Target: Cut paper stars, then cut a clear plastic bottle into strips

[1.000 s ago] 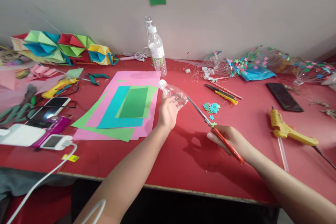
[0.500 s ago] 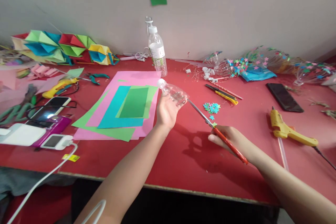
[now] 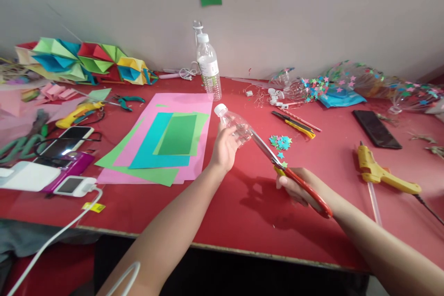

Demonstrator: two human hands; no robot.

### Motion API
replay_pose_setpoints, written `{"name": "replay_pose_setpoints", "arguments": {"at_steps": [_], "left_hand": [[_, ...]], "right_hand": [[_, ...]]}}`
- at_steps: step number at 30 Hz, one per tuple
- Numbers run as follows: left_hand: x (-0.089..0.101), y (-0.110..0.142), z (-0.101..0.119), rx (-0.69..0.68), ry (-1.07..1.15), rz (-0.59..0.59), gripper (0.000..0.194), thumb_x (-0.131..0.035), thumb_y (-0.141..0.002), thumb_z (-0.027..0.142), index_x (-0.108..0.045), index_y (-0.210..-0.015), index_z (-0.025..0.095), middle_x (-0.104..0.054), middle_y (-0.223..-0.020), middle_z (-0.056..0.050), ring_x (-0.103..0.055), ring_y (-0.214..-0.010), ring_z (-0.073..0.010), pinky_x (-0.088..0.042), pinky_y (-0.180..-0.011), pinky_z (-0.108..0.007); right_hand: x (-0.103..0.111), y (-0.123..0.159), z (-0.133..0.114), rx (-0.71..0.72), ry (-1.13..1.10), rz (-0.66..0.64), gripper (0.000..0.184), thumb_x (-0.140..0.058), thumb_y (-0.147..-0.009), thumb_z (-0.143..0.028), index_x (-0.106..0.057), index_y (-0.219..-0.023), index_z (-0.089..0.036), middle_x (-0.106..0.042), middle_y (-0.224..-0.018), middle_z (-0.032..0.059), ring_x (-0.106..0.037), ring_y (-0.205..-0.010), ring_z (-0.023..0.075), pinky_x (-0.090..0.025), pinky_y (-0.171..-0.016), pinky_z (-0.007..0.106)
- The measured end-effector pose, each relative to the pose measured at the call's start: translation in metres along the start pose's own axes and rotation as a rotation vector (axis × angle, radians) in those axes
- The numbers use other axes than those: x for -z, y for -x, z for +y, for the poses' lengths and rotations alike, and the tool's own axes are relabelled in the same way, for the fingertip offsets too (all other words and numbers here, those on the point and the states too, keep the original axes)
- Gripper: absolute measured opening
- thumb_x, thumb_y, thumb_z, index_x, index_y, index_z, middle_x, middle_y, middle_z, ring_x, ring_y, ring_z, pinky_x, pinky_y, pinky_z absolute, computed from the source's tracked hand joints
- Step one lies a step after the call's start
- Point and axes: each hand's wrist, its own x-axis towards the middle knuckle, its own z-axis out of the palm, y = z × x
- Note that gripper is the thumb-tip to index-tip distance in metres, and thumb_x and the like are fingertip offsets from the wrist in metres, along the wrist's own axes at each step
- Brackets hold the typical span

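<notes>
1. Head view: just right of the paper stack (image 3: 177,135), above the table (image 3: 225,212), the left hand (image 3: 225,150) holds a clear, capped bottle top (image 3: 237,122), its fingers curled around the plastic.
2. Farther right of the paper stack, the right hand (image 3: 315,182) has its fingers wrapped around the handles of the scissors (image 3: 289,172); the blades reach the bottle top's open end (whether they bite into the plastic, I cannot tell).
3. Done, by my judgement: the bottle's lower body looks already removed. Well right of the paper stack, near the wall, star-covered bottle pieces (image 3: 314,88) look finished, and nearer it lies a pile of cut stars (image 3: 280,141).
4. Not yet done: scissor work seems under way. No stars show on the bottle top; the glue gun (image 3: 385,178), far right of the paper stack, lies unheld. The labelled bottle (image 3: 209,71), at the stack's far right corner, stands whole.
</notes>
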Motion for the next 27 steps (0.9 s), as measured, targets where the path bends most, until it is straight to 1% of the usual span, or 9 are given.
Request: {"name": "replay_pose_setpoints", "arguments": {"at_steps": [4, 8, 13, 18, 21, 24, 27], "left_hand": [[-0.002, -0.001, -0.003, -0.021, -0.04, 0.05, 0.039, -0.072, -0.072, 0.028, -0.05, -0.103, 0.024, -0.063, -0.086, 0.0, -0.065, -0.083, -0.017, -0.05, -0.084, -0.037], [-0.006, -0.001, -0.004, -0.037, -0.038, 0.067, 0.037, -0.075, -0.073, 0.028, -0.05, -0.099, 0.024, -0.06, -0.085, 0.001, -0.062, -0.08, -0.0143, -0.052, -0.085, -0.036], [-0.008, 0.0, -0.005, -0.026, -0.032, 0.064, 0.035, -0.073, -0.077, 0.029, -0.049, -0.103, 0.025, -0.06, -0.087, 0.0, -0.062, -0.083, -0.0139, -0.052, -0.089, -0.039], [-0.007, 0.001, -0.009, -0.02, -0.027, 0.056, 0.038, -0.073, -0.078, 0.031, -0.049, -0.107, 0.026, -0.06, -0.091, 0.0, -0.063, -0.088, -0.0154, -0.05, -0.093, -0.04], [-0.006, 0.002, -0.011, -0.022, -0.011, 0.038, 0.038, -0.073, -0.078, 0.032, -0.049, -0.108, 0.027, -0.061, -0.091, 0.0, -0.065, -0.092, -0.0165, -0.049, -0.095, -0.041], [-0.006, 0.003, -0.012, -0.03, -0.002, 0.038, 0.039, -0.073, -0.079, 0.03, -0.048, -0.109, 0.027, -0.06, -0.09, 0.0, -0.065, -0.091, -0.0164, -0.05, -0.094, -0.041], [-0.007, 0.004, -0.012, -0.034, -0.003, 0.028, 0.037, -0.073, -0.079, 0.029, -0.048, -0.107, 0.026, -0.06, -0.089, 0.0, -0.064, -0.088, -0.0153, -0.05, -0.093, -0.041]], "right_hand": [[0.0, 0.0, 0.003, 0.04, 0.047, 0.009, 0.056, -0.052, -0.084, -0.073, -0.043, -0.067, -0.021, -0.044, -0.051, -0.0049, -0.037, -0.045, 0.0088, -0.027, -0.045, 0.025], [0.0, 0.001, 0.005, 0.047, 0.055, -0.016, 0.054, -0.055, -0.085, -0.07, -0.041, -0.068, -0.02, -0.044, -0.053, -0.005, -0.038, -0.046, 0.0085, -0.027, -0.046, 0.024], [-0.001, 0.003, 0.002, 0.053, 0.038, -0.051, 0.054, -0.057, -0.085, -0.069, -0.039, -0.067, -0.021, -0.04, -0.054, -0.0057, -0.034, -0.048, 0.0081, -0.025, -0.046, 0.023], [-0.003, 0.004, -0.001, 0.051, 0.017, -0.055, 0.056, -0.05, -0.085, -0.074, -0.04, -0.068, -0.021, -0.038, -0.054, -0.0057, -0.034, -0.047, 0.0082, -0.025, -0.045, 0.024], [-0.002, 0.005, -0.006, 0.044, 0.01, -0.075, 0.057, -0.053, -0.083, -0.074, -0.04, -0.067, -0.021, -0.037, -0.054, -0.0057, -0.035, -0.047, 0.0085, -0.027, -0.045, 0.023], [-0.002, 0.005, -0.01, 0.03, 0.015, -0.085, 0.056, -0.055, -0.083, -0.073, -0.041, -0.067, -0.021, -0.038, -0.054, -0.0054, -0.036, -0.047, 0.0088, -0.028, -0.045, 0.023], [-0.002, 0.005, -0.01, 0.036, 0.016, -0.082, 0.056, -0.052, -0.084, -0.073, -0.042, -0.069, -0.021, -0.038, -0.055, -0.0053, -0.037, -0.047, 0.0089, -0.028, -0.045, 0.024]]}}
